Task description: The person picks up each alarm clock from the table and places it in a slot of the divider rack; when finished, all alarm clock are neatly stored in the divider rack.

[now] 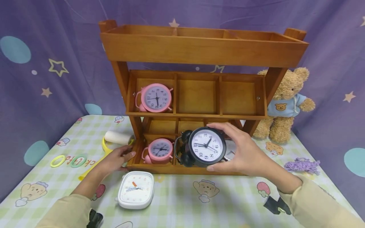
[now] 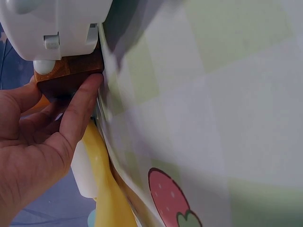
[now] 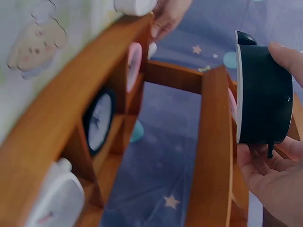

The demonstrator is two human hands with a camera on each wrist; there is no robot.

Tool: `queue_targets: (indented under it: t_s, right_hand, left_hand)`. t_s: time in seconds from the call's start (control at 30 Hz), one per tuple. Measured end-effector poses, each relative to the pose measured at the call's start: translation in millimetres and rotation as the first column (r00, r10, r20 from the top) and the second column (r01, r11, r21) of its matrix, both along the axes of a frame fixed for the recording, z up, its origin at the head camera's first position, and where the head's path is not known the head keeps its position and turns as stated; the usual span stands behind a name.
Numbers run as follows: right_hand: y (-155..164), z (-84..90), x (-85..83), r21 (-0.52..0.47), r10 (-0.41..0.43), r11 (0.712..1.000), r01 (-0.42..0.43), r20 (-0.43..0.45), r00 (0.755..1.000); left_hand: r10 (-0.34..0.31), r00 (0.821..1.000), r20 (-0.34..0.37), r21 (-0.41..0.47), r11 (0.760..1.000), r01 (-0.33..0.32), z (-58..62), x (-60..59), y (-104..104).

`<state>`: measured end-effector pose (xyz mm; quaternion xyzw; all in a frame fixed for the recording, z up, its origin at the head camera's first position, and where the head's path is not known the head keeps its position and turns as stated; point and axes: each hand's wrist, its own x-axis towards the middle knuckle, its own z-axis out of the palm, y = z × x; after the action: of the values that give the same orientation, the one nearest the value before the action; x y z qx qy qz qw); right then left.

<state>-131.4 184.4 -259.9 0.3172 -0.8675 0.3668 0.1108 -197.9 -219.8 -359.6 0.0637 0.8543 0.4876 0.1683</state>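
Apparently mid-shelving, I'm holding the black clock (image 1: 207, 144) in the right hand (image 1: 246, 151) near side of the wooden rack (image 1: 196, 50), while the left hand (image 1: 115, 161) is gripping its left end, the next move probably calling for aim at a bare compartment (image 1: 196, 96).

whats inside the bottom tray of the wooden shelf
Left to right, a pink clock, a black clock and a white clock. What lies behind them is covered; in the head view, the held clock and right hand cover much of the last two.
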Motion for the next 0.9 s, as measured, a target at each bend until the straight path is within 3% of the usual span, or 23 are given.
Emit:
queue_targets:
  t_s: [0.57,0.9]
  right_hand:
    - [4.6,44.5,-30.2,-0.028,-0.11,0.994,0.107,-0.13,0.986]
    - [3.5,57.2,-56.3,-0.03,-0.163,0.987,0.16,-0.145,0.976]
  left_hand:
    - [0.002,1.0,-0.007,0.005,1.0,-0.002,-0.5,0.1,-0.6]
    - [0.003,1.0,-0.015,0.033,0.999,-0.003,-2.8,0.8,-0.9]
